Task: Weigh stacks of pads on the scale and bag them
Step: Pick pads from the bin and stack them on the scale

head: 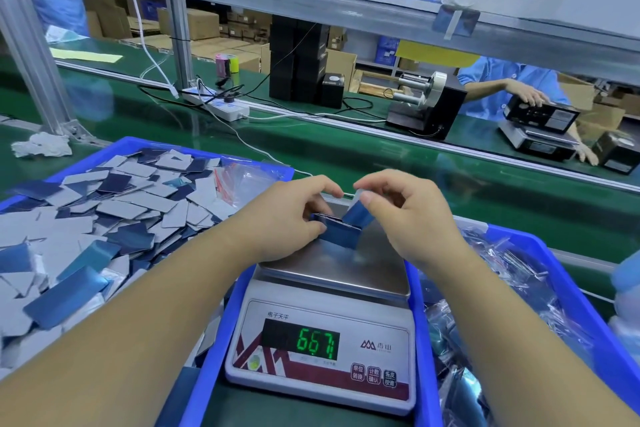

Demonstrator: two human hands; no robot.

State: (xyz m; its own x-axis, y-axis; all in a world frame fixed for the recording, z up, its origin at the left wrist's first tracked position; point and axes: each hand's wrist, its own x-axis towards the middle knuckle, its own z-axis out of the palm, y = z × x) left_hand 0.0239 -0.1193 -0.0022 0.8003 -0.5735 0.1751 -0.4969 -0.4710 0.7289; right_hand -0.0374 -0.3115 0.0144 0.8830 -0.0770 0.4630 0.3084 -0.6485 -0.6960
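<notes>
A worker's two bare hands meet over the steel platform of a digital scale (pixel 332 267) on a green-topped packing line. The left hand (pixel 287 218) curls its fingers round a small stack of blue pads (pixel 341 230) whose lower edge rests on the platform, the thumb pressed to the near face. The right hand (pixel 412 215) pinches one more blue pad (pixel 358 213) between thumb and fingertips, holding it tilted against the top of the stack. The green digits on the scale's display (pixel 317 343) are lit; they appear to read 667, though the last figure is blurred.

The scale stands between two blue bins. The bin on the left (pixel 204 151) is heaped with loose pads (pixel 114 211), some showing a grey backing and some a glossy blue face, with a few clear zip bags (pixel 239 177) lying at its far right corner. The bin on the right (pixel 540 243) holds a pile of clear bags (pixel 502 308), already filled.

Beyond the hands, a white power strip (pixel 218 104) with tangled cords and a tape dispenser (pixel 424 104) sit on the far bench, where another worker in a blue coat (pixel 498 80) rests a hand on a black box (pixel 540 116) set on a second scale (pixel 533 140). A crumpled white cloth (pixel 41 146) lies at far left.
</notes>
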